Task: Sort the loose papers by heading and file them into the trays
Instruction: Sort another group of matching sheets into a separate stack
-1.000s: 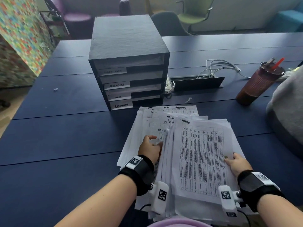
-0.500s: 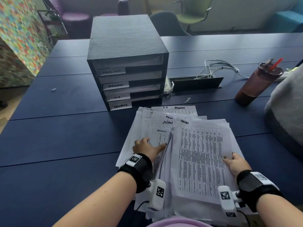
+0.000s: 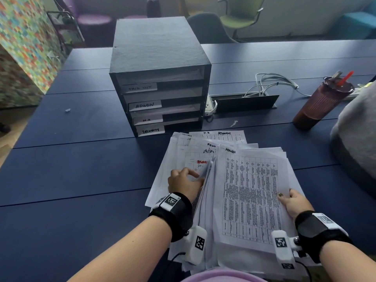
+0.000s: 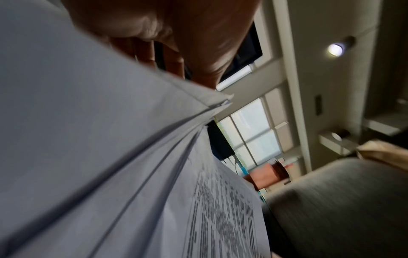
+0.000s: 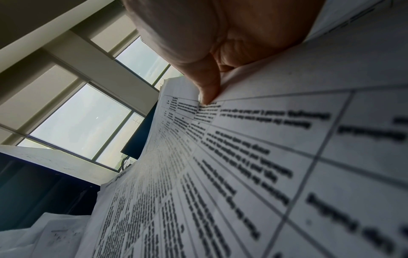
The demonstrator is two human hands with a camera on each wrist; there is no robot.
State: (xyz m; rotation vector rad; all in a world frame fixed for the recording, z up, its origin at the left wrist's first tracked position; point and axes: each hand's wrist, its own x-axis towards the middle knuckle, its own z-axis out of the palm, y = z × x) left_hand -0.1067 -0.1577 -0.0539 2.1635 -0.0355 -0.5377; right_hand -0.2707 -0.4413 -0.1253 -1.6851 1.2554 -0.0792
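Observation:
A dark tray cabinet (image 3: 158,58) stands on the blue table (image 3: 71,169), its four trays labelled, three of them ADMIN (image 3: 144,105), H.R and SECURITY. In front of it lies a fanned heap of printed papers (image 3: 213,139). My right hand (image 3: 293,202) grips the right edge of a thick bundle (image 3: 250,192) headed ADMIN, thumb (image 5: 207,87) on top. My left hand (image 3: 184,183) pinches the left edges of several raised sheets (image 4: 110,139), its fingers tucked under them. A sheet with red print and SEC lettering (image 3: 200,164) shows underneath.
A brown ribbed tumbler (image 3: 323,102) with a red straw stands at the right. White cables (image 3: 272,82) and an open cable hatch (image 3: 246,102) lie behind the papers. A grey bag (image 3: 358,135) fills the right edge. Chairs stand beyond the table.
My left hand has lifted the left edges of the sheets and turned them rightward, uncovering a sheet with red print below. The right hand has kept its hold on the bundle.

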